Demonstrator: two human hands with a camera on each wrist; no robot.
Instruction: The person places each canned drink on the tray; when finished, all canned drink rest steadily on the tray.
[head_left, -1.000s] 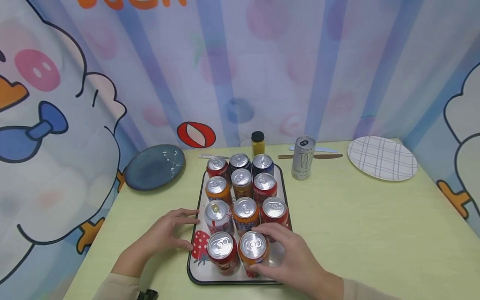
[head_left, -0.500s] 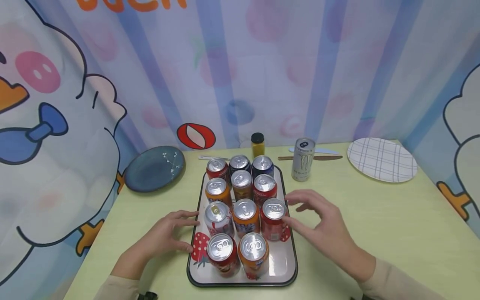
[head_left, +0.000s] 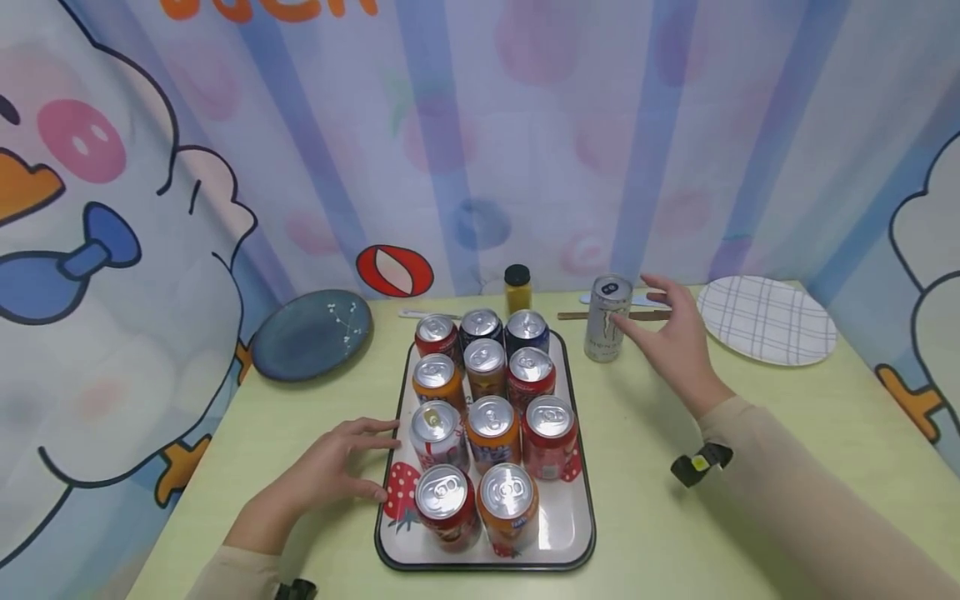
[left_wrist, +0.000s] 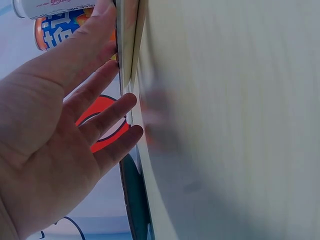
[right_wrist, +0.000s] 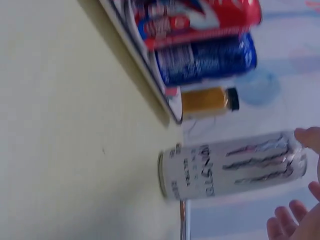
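A silver-white Monster energy drink can [head_left: 602,335] stands upright on the table, right of the tray. My right hand [head_left: 678,346] is spread at its right side, the thumb tip by the can's upper wall. In the right wrist view the fingers stand apart from the can [right_wrist: 235,165]; whether the thumb touches it I cannot tell. A white tray [head_left: 561,525] with a dark rim carries rows of upright soda cans, among them an orange can [head_left: 510,517] and a red can [head_left: 450,521] in front. My left hand [head_left: 326,471] rests at the tray's left edge, fingers extended and holding nothing.
Behind the tray stands a small black-capped yellow bottle [head_left: 517,292]. A brown-handled knife [head_left: 573,316] lies behind the Monster can. A dark blue plate [head_left: 300,342] sits back left, a white checked plate [head_left: 765,321] back right. A printed curtain [head_left: 547,167] closes off the back.
My right hand has let go of the orange can at the tray's front and moved back and right to the Monster can. The left hand has stayed at the tray's edge.
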